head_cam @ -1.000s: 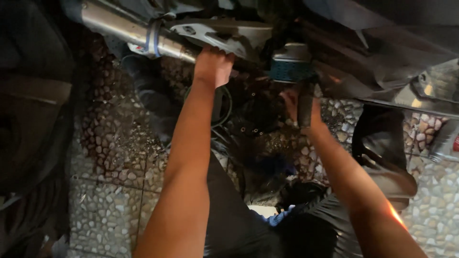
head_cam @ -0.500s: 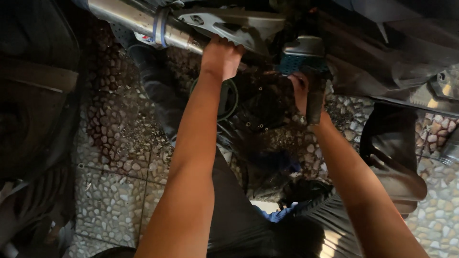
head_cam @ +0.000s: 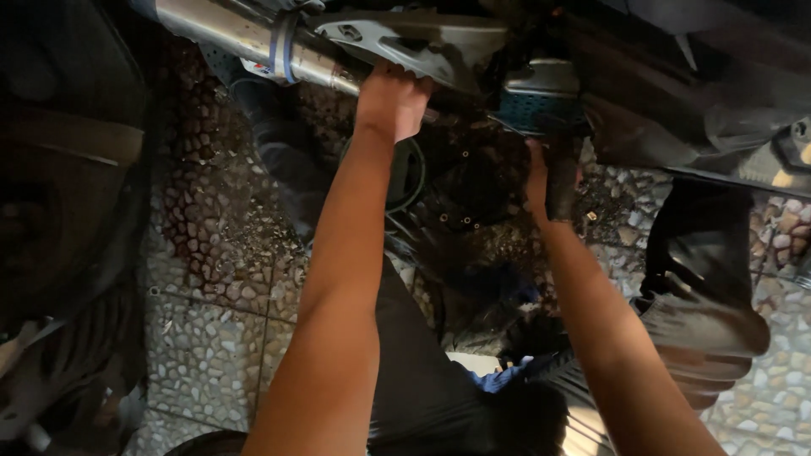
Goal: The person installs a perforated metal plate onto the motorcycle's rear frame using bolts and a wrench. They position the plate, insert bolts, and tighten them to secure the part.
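My left hand [head_cam: 390,101] reaches up and grips the lower edge of a grey metal bracket [head_cam: 422,38] next to a shiny silver exhaust pipe [head_cam: 245,38]. My right hand [head_cam: 547,177] is closed around the dark handle of a blue-grey power tool [head_cam: 541,97], whose body is held up against the dark underside of the machine. Both forearms stretch away from me toward these parts. The tool's tip is hidden in shadow.
A pebble-patterned tiled floor [head_cam: 203,338] lies below. A dark tyre [head_cam: 59,211] fills the left edge. A black circular engine part with bolt holes [head_cam: 456,186] sits between my arms. A black boot [head_cam: 701,287] stands at the right.
The view has shifted, so the pipe, bracket and tool sit higher in the picture. Both hands keep their hold; the right hand with the tool has moved slightly upward.
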